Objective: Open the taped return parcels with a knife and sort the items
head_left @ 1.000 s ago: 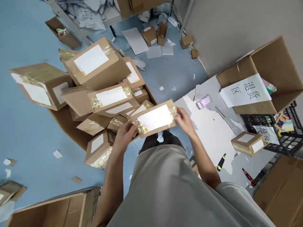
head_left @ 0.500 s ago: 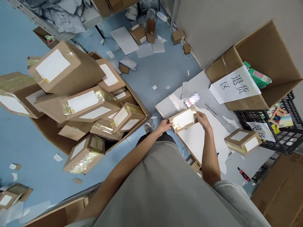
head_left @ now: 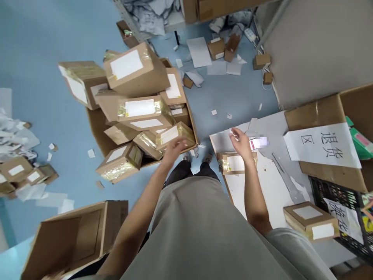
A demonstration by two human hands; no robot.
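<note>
My left hand (head_left: 174,151) reaches over the near edge of a big open carton (head_left: 99,130) heaped with taped parcels. Motion blurs it, but its fingers look stretched out, holding nothing. A small labelled parcel (head_left: 169,134) lies right by its fingertips; whether they touch cannot be seen. Above the table (head_left: 265,179), my right hand (head_left: 241,143) is raised with its fingers apart and nothing in them. Under that wrist a flat taped cardboard box (head_left: 233,163) with a white label rests on the table's left edge, partly covered by the forearm.
A phone-like thing (head_left: 258,143), partly pixelated, lies right of my right hand. Farther right are a carton with a handwritten sheet (head_left: 323,146), a black crate (head_left: 319,190) and a parcel (head_left: 309,216). An open carton (head_left: 72,237) stands lower left. Paper scraps litter the blue floor.
Both hands have let go of the flat box, which now lies on the table. My left hand has moved left to the heaped carton. The view has turned left.
</note>
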